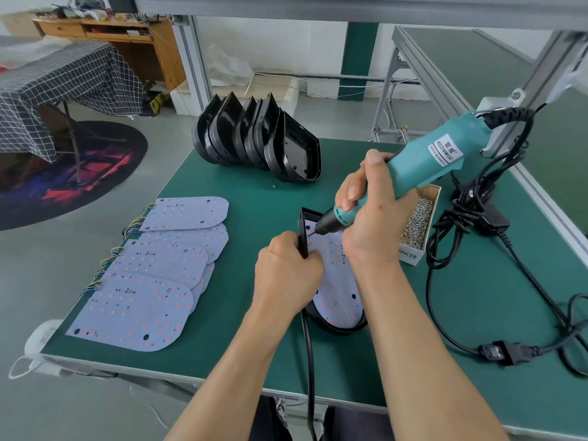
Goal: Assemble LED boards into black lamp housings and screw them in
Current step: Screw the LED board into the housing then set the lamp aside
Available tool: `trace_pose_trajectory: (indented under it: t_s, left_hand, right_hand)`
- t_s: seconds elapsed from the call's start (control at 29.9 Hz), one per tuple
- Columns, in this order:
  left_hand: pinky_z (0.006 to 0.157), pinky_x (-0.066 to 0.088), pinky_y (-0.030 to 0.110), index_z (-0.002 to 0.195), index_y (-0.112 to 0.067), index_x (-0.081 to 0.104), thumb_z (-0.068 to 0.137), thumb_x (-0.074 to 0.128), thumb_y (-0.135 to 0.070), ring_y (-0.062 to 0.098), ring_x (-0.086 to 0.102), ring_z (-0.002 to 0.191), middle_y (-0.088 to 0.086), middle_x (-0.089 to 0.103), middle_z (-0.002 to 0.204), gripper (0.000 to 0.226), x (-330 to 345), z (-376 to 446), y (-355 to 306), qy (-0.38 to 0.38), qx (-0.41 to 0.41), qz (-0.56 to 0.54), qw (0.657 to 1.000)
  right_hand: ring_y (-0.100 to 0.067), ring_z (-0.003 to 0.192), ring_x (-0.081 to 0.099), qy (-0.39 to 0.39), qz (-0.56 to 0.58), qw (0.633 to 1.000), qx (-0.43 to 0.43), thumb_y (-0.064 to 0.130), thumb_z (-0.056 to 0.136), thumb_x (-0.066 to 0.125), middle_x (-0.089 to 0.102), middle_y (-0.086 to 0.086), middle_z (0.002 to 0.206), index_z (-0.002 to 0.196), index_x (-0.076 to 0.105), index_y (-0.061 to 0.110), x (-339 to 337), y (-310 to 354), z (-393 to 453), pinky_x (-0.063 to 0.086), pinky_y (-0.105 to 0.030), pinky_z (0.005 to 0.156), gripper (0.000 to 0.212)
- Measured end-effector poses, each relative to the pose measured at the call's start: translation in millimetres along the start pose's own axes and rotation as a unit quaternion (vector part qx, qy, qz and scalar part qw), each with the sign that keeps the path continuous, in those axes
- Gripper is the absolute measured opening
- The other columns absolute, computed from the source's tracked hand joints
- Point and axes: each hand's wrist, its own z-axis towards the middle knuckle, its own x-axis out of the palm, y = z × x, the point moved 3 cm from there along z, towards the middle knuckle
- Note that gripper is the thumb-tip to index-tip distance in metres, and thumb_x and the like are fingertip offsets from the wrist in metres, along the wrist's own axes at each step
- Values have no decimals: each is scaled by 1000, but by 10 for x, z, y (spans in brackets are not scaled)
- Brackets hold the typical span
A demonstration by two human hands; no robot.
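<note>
free: mat centre (pixel 254 224) | blocked: boards (pixel 152 281) left, housings (pixel 257 138) behind, cables (pixel 471 211) right

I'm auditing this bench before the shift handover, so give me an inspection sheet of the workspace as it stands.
Surface: green bench mat, intact.
Job's things: LED board seated in black housing; spare boards fanned at left; empty housings stacked behind; screw box at right.
Clutter: one loose screw on the mat.
Grippers: left hand grips the housing's edge; right hand grips the electric screwdriver, tip on the board.
Cables: black power cord bundled and trailing at right.
Surroundings: checked tablecloth, round rug.
</note>
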Motion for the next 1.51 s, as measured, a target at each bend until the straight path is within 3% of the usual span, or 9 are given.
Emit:
trace_pose_trajectory:
  t_s: [0.13, 0.23, 0.37, 0.77, 0.9, 1.21, 1.34, 1.51]
  left_hand:
    - [42, 25, 24, 63, -18, 34, 82, 61, -26, 14, 35, 46, -8, 37, 45, 34, 1, 2, 16, -1, -2, 3, 1000]
    - [38, 28, 20, 64, -17, 35, 83, 61, -25, 11, 45, 45, -12, 47, 44, 33, -6, 11, 28, 17, -6, -8, 1000]
    - [47, 28, 27, 66, -15, 39, 85, 62, -26, 20, 40, 54, -6, 44, 57, 32, -28, 52, 27, 47, -26, 1, 999]
    - [49, 31, 28, 69, -15, 41, 86, 62, -27, 21, 40, 57, -5, 46, 61, 29, -19, 53, -37, 57, -26, -6, 998]
    - [49, 30, 27, 70, -15, 41, 86, 61, -26, 21, 38, 57, -3, 46, 63, 29, -24, 42, -35, 63, -33, -12, 997]
    - [36, 25, 17, 67, -16, 40, 84, 62, -25, 10, 40, 41, -5, 45, 57, 29, -27, 5, -22, 71, -28, 4, 997]
    - [35, 24, 17, 66, -16, 39, 82, 65, -25, 17, 33, 49, -7, 42, 56, 32, -50, -2, 100, 82, -56, 0, 995]
    - [35, 21, 18, 60, -20, 29, 81, 71, -37, 14, 24, 45, -11, 28, 44, 50, -68, -3, 150, 79, -59, -24, 995]
  right_hand:
    - [-18, 40, 36, 2, -1, 1000, 1, 23, 85, 68, 44, 0, 49, 75, 58, 22, 0, 3, -4, 33, -26, 49, 15]
    - [-19, 41, 38, 14, -2, 1000, 11, 26, 84, 70, 45, -2, 50, 80, 60, 17, -5, -6, -21, 34, -26, 49, 14]
    - [-18, 44, 42, 35, -11, 999, 12, 32, 88, 68, 49, -3, 54, 94, 64, 7, -37, -14, -59, 36, -29, 50, 26]
    - [-22, 47, 46, 14, -23, 999, -32, 28, 89, 68, 50, -4, 56, 94, 58, 8, -124, 139, -177, 46, -36, 68, 24]
    - [-22, 48, 46, 23, -30, 998, -50, 24, 90, 68, 50, -3, 56, 86, 65, 20, -100, 180, -235, 43, -33, 58, 7]
    - [-22, 47, 45, -51, -42, 997, -38, 20, 87, 70, 50, -3, 54, 81, 64, 18, -164, 233, -258, 42, -32, 57, 9]
    - [-23, 46, 44, 1, -64, 996, -69, 19, 88, 68, 49, -2, 53, 83, 62, 17, -146, 324, -294, 42, -32, 55, 9]
    - [-18, 48, 41, -44, 27, 998, -33, 20, 88, 69, 46, -2, 56, 86, 63, 15, -274, 466, -227, 38, -29, 54, 8]
